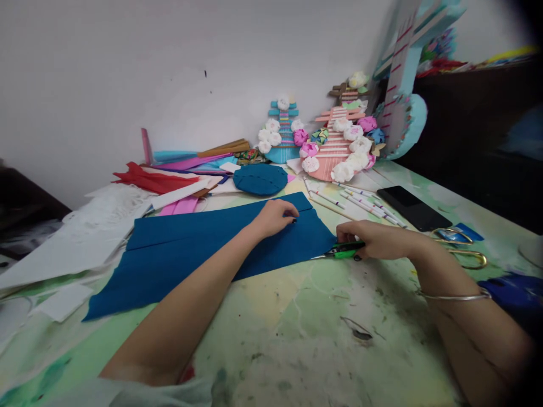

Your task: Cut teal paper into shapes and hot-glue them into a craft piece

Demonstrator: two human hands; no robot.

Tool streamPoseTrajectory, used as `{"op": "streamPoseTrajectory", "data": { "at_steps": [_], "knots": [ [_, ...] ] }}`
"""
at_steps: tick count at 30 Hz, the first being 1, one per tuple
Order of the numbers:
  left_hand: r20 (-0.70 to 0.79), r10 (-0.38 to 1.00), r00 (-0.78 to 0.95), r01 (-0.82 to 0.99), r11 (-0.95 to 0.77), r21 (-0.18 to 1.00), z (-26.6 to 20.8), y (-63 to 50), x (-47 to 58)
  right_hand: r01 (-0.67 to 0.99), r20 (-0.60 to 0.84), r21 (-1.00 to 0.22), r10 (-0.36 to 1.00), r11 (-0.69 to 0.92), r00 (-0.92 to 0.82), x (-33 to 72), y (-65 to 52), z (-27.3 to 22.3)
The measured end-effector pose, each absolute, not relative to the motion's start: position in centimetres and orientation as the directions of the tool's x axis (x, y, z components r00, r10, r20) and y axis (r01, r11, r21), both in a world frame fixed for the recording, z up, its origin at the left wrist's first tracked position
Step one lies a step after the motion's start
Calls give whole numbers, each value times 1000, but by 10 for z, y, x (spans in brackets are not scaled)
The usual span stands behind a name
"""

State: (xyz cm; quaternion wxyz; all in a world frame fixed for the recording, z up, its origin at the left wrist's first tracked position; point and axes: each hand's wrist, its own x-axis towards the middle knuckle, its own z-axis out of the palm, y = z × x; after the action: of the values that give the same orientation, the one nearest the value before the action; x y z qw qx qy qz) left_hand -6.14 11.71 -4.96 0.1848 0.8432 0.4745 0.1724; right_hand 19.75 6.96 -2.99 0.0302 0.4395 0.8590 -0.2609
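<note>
Resting on the blue sheet (182, 246) near the frame's centre, the left hand (275, 217) curls its fingers downward; whether its grip pinches the sheet, I cannot tell. Right of centre, the right hand (375, 239) has its grip closed around a green-handled cutting tool (345, 254), beside the sheet's right edge. The sheet spreads over the desk (275, 350) from left to centre, with a rounded blue piece (261, 180) just above it and a black phone (413, 208) at right.
</note>
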Motion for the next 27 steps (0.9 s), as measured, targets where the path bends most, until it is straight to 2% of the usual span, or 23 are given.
{"op": "streamPoseTrajectory", "data": {
  "at_steps": [5,9,16,20,24,27],
  "knots": [
    [-96,882,462,835,-396,381,-37,119,-80,761,-271,-434,736,481,-620,198,69,-30],
    [-159,877,454,854,-377,359,-41,119,-81,765,-265,-433,743,477,-614,197,68,-29],
    [-122,850,513,807,-429,406,-48,123,-82,753,-259,-456,738,475,-623,198,69,-31],
    [-79,858,508,807,-441,394,-48,126,-85,749,-256,-458,736,479,-627,200,70,-32],
    [89,933,348,889,-359,286,-52,142,-92,744,-235,-446,737,498,-634,200,70,-33],
    [120,967,225,946,-247,208,-58,163,-101,736,-217,-433,732,520,-646,200,70,-32]
  ]
}}
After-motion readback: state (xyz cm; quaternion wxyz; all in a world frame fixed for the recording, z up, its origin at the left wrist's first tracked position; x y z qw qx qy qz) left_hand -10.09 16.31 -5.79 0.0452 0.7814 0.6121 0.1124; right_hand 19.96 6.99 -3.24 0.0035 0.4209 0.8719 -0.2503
